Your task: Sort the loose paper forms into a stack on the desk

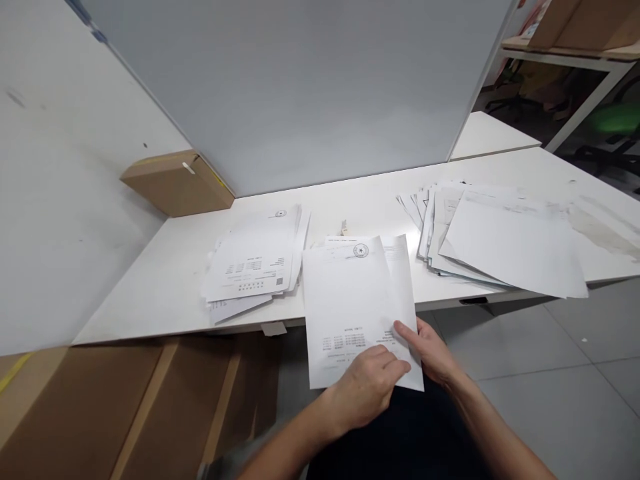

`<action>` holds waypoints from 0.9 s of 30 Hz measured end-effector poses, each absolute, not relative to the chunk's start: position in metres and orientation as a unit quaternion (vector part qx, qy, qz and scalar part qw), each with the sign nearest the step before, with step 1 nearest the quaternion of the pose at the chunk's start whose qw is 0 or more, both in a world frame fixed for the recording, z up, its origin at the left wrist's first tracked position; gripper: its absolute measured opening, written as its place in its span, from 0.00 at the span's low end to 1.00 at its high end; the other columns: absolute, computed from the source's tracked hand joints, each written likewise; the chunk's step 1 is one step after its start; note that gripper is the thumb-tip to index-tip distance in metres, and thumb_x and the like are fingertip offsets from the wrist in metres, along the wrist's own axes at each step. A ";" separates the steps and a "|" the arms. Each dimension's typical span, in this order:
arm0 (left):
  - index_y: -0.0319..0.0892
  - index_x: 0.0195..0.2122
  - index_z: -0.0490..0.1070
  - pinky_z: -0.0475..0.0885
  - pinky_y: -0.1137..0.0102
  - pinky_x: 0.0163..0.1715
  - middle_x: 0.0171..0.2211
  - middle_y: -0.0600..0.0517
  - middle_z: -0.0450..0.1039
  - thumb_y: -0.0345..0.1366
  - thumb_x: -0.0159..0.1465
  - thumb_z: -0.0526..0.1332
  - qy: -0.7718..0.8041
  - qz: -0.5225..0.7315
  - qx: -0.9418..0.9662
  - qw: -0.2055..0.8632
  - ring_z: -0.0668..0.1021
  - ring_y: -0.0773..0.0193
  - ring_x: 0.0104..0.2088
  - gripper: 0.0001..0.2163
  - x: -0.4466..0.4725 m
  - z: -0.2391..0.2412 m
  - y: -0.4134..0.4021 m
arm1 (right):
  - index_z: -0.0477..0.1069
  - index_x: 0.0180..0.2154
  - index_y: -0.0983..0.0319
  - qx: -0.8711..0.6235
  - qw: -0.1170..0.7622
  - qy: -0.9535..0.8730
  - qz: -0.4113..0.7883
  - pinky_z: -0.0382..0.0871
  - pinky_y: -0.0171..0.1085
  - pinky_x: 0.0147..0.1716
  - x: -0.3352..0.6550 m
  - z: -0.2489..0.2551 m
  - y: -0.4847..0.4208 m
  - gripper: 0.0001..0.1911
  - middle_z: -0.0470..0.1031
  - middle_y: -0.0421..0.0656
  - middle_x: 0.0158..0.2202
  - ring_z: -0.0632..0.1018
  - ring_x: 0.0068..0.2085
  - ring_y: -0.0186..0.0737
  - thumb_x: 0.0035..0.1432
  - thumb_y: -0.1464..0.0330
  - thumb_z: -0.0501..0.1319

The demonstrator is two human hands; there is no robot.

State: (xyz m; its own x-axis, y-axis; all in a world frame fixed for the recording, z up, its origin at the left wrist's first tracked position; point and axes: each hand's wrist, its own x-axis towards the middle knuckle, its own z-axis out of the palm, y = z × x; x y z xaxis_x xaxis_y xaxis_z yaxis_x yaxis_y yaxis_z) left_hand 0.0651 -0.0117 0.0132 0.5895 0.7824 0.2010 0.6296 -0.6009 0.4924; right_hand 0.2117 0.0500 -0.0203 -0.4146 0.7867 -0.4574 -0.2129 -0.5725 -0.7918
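My left hand (365,390) and my right hand (430,350) both grip the near edge of a small set of white printed sheets (350,300). The sheets stick out over the front edge of the white table (165,280), their far end resting on it. A round stamp mark shows at the top of the front sheet. My left fingers lie on the printed lines at the bottom; my right thumb presses the lower right corner. A pile of similar printed papers (255,263) lies to the left on the table.
A larger fanned stack of papers (500,240) lies at the right of the table. A small cardboard box (175,183) sits in the back left corner beside a grey partition panel (300,93). Flat cardboard (100,407) lies on the floor at the left. Shelving stands at the far right.
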 end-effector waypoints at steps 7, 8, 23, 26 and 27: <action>0.43 0.36 0.69 0.69 0.65 0.33 0.32 0.45 0.75 0.38 0.64 0.49 0.708 0.304 0.630 0.091 0.75 0.58 0.33 0.11 0.010 0.007 -0.016 | 0.70 0.44 0.65 -0.443 0.294 -0.369 0.762 0.72 0.44 0.36 0.226 -0.037 0.047 0.22 0.79 0.47 0.35 0.79 0.35 0.48 0.50 0.60 0.64; 0.43 0.34 0.68 0.67 0.65 0.29 0.29 0.46 0.74 0.42 0.64 0.48 0.786 0.258 0.554 0.098 0.75 0.57 0.29 0.13 -0.004 0.004 -0.018 | 0.69 0.45 0.65 -0.439 0.289 -0.370 0.766 0.72 0.45 0.36 0.230 -0.039 0.046 0.22 0.79 0.47 0.36 0.79 0.35 0.48 0.51 0.60 0.63; 0.41 0.30 0.68 0.67 0.67 0.28 0.26 0.50 0.72 0.51 0.60 0.52 0.751 0.360 0.421 0.359 0.74 0.59 0.28 0.17 -0.006 -0.018 -0.006 | 0.73 0.36 0.64 -0.465 0.258 -0.513 0.674 0.71 0.40 0.33 0.240 -0.039 0.044 0.17 0.77 0.45 0.33 0.77 0.36 0.47 0.52 0.57 0.60; 0.39 0.41 0.69 0.71 0.66 0.37 0.35 0.48 0.75 0.47 0.58 0.58 0.665 0.512 0.357 0.411 0.76 0.59 0.36 0.17 -0.001 -0.007 -0.003 | 0.74 0.32 0.64 -0.450 0.270 -0.528 0.668 0.70 0.38 0.30 0.243 -0.030 0.051 0.16 0.76 0.43 0.29 0.76 0.31 0.44 0.52 0.57 0.60; 0.40 0.43 0.69 0.71 0.65 0.40 0.38 0.47 0.75 0.45 0.58 0.58 0.644 0.551 0.351 0.398 0.76 0.59 0.39 0.17 0.000 0.001 0.000 | 0.74 0.32 0.64 -0.445 0.278 -0.536 0.661 0.70 0.38 0.30 0.244 -0.022 0.056 0.16 0.77 0.43 0.29 0.76 0.32 0.44 0.52 0.57 0.60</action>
State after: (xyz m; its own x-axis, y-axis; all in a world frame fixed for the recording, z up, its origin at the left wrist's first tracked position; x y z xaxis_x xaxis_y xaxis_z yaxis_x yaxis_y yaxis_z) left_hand -0.0001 -0.0003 0.0013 -0.4361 0.8909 -0.1266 0.0133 0.1470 0.9890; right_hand 0.2436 0.0558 -0.0216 -0.4499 0.8443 -0.2910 0.1099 -0.2710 -0.9563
